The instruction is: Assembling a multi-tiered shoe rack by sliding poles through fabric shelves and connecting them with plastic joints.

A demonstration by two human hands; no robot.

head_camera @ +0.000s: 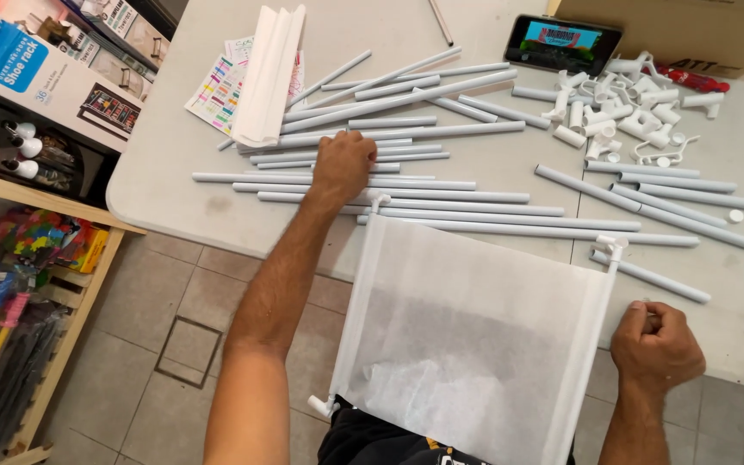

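Head view, hidden parts: the white fabric shelf panel (pixel 467 336) runs off the bottom edge, so its near end is cut off; a dark garment shows below it.
Table: the grey folding table (pixel 174 172) carries nearly everything; its right side and far edge leave the picture.
Fabric panel: stretched between two side tubes with white corner connectors, it lies half on the table, half over the tiled floor (pixel 191 319).
Tube pile: grey tubes (pixel 406 112) lie mostly side by side across the table, several overlapping.
Left hand: the left hand (pixel 342 165) lies knuckles up on the tubes just beyond the panel's far corner, fingers curled under; whether they clasp a tube I cannot tell.
Right hand: the right hand (pixel 654 344) is fisted at the table edge beside the panel's right tube; what it grips is hidden.
Around: folded white fabric (pixel 269 73), a cardboard box (pixel 691 30), a phone (pixel 563 43), white plastic connectors (pixel 622 112).
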